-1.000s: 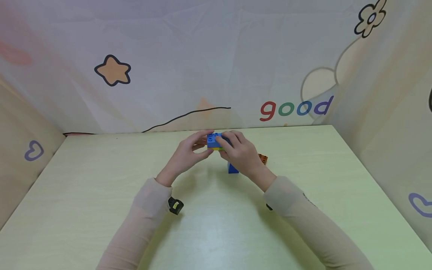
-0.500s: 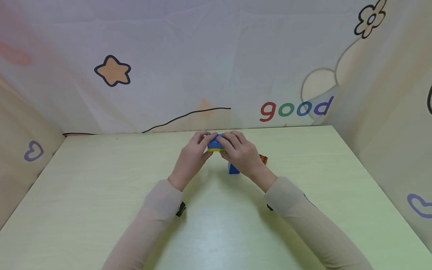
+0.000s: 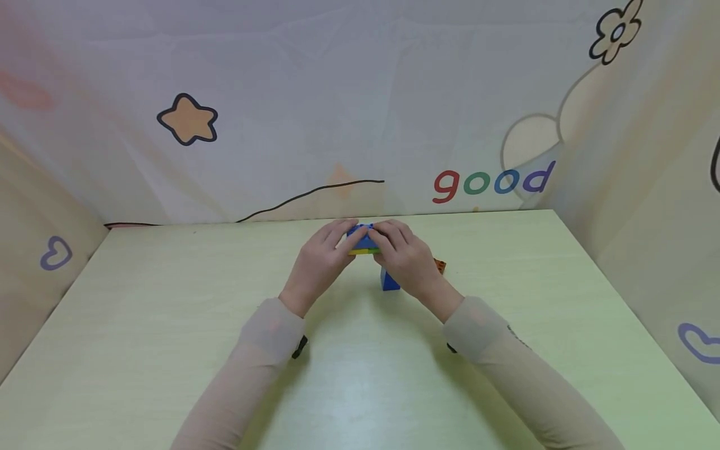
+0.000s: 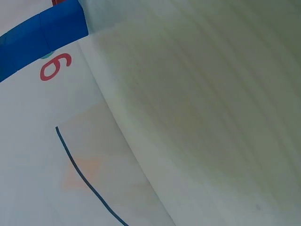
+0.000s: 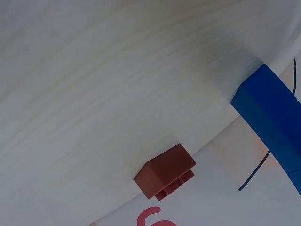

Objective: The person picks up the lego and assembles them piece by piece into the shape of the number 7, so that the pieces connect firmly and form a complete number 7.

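In the head view, a blue toy building brick (image 3: 362, 239) with a thin yellow layer (image 3: 358, 252) and green layer (image 3: 374, 251) beneath it is held above the table by both hands. The left hand (image 3: 319, 265) grips its left end, thumb near its front face. From the right side the right hand (image 3: 409, 262) grips the other end. Several fingertips are hidden behind the brick. Below the right hand stands a blue block stack (image 3: 390, 280), partly covered by that hand. Blue blocks also show in the left wrist view (image 4: 44, 35) and right wrist view (image 5: 268, 106).
A reddish-brown brick (image 5: 165, 170) lies on the pale table (image 3: 169, 350), partly behind the right hand in the head view. A printed curtain (image 3: 292, 112) closes off the back and both sides.
The left hand has turned and moved in from the left, its fingers now closing over the blue brick. The right hand has barely shifted, and the table bricks are unmoved.
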Available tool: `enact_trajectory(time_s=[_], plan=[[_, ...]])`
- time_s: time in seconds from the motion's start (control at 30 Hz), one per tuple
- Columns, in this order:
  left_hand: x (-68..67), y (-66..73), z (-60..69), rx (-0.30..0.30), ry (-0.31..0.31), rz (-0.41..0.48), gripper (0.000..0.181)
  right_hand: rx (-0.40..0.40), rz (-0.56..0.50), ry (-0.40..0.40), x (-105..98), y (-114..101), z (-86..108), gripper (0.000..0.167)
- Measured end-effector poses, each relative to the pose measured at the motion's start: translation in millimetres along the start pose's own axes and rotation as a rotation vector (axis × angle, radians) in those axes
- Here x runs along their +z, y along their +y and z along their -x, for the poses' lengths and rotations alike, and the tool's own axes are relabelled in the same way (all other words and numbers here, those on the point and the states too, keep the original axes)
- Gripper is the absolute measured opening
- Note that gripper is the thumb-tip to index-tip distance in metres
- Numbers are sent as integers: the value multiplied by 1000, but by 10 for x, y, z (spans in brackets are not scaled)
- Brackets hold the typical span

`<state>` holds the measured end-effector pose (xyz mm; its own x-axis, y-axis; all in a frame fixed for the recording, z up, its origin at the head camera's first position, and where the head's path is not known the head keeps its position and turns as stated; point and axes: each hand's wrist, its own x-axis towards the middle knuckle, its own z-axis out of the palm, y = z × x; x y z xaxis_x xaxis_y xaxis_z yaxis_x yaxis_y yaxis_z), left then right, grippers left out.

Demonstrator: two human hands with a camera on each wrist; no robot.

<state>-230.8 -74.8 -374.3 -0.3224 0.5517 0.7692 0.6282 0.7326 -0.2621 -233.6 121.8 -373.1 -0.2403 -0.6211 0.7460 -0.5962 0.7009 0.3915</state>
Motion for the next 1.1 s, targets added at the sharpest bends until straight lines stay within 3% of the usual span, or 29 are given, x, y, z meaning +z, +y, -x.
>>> enact_trajectory(time_s=[0.17,0.33,0.87,1.1], plan=[[5,6,-26,60,12,-45,56,-8,22,48,15,7,-15,52],[4,0,-45,73,13,-42,55,-17,35,44,1,36,-16,55],[-10,-6,-52,75,24,-16,53,-31,16,58,19,38,8,51],[-13,19,-64,58,-27,4,48,-14,15,53,0,46,24,51]])
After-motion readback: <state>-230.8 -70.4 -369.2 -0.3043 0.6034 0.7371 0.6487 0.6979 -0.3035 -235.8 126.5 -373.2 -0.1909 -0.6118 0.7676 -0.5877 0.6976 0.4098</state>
